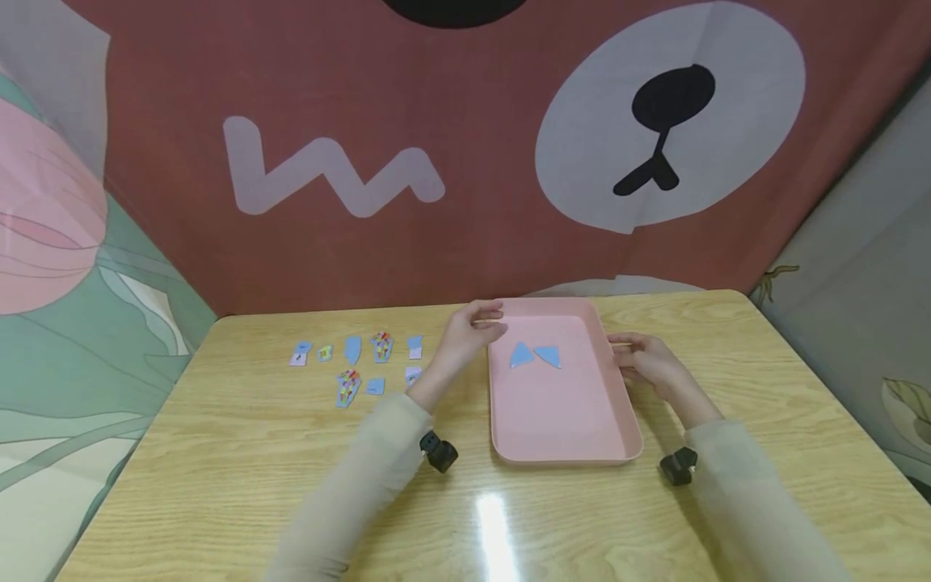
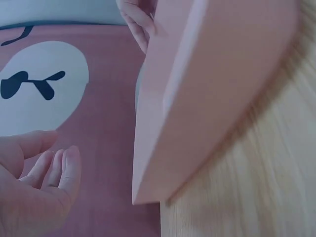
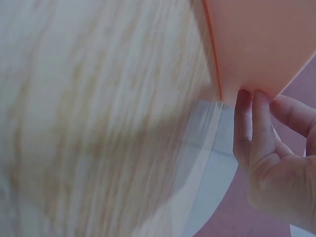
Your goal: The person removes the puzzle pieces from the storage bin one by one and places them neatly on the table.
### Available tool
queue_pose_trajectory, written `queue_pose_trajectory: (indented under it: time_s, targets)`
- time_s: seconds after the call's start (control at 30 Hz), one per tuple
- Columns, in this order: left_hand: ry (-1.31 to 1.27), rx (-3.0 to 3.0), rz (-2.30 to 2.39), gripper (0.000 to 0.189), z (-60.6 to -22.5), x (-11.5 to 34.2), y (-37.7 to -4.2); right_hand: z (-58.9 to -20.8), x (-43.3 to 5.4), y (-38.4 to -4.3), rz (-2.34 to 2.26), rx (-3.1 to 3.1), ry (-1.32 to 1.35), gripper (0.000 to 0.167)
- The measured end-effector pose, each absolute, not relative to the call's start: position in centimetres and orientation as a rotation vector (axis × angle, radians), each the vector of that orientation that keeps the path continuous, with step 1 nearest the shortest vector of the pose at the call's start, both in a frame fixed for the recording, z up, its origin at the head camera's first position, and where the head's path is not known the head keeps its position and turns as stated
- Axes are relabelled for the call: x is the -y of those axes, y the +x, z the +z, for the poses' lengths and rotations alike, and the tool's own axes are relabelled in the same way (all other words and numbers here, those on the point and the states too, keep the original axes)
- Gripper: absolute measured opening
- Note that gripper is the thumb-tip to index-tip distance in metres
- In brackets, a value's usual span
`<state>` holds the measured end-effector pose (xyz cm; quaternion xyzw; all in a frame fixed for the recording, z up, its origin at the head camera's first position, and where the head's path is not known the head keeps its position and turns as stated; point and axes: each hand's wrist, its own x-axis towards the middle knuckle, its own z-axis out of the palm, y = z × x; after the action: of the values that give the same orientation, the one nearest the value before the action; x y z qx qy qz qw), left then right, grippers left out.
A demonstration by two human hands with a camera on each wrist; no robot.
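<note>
A pink tray (image 1: 567, 412) lies on the table with two light-blue triangular pieces (image 1: 521, 355) in its far half. My left hand (image 1: 465, 338) is by the tray's far left corner, its fingers loosely bent with nothing between them. A gap shows between those fingers (image 2: 71, 165) and the tray's side wall (image 2: 197, 133) in the left wrist view. At the right side, my right hand (image 1: 650, 364) has its fairly straight fingertips (image 3: 244, 96) against the outer wall, near the far end. Its thumb is up by the rim.
Left of the tray, several small flat pieces lie in two loose rows. They include blue ones (image 1: 352, 349), multicoloured ones (image 1: 347, 388) and a yellow-green one (image 1: 324, 352). The wooden table (image 1: 218, 485) ends at a cloth backdrop (image 1: 473, 250) with a printed bear face.
</note>
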<state>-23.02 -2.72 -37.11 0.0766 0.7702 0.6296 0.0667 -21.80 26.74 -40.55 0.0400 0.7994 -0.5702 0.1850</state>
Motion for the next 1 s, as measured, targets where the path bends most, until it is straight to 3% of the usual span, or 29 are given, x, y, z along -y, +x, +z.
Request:
queue_pose_trajectory:
  time_s: [0.5, 1.0]
  targets:
    - [0.226, -2.053, 2.140, 0.039, -36.6, -2.5, -24.6, -40.5, -26.7, -21.7, -1.608, -2.262, 0.108, 0.058]
    - [0.269, -2.264, 1.973, 0.035, -38.8, -6.1, -25.4, -40.6, -26.8, -21.7, -1.615, -2.260, 0.122, 0.058]
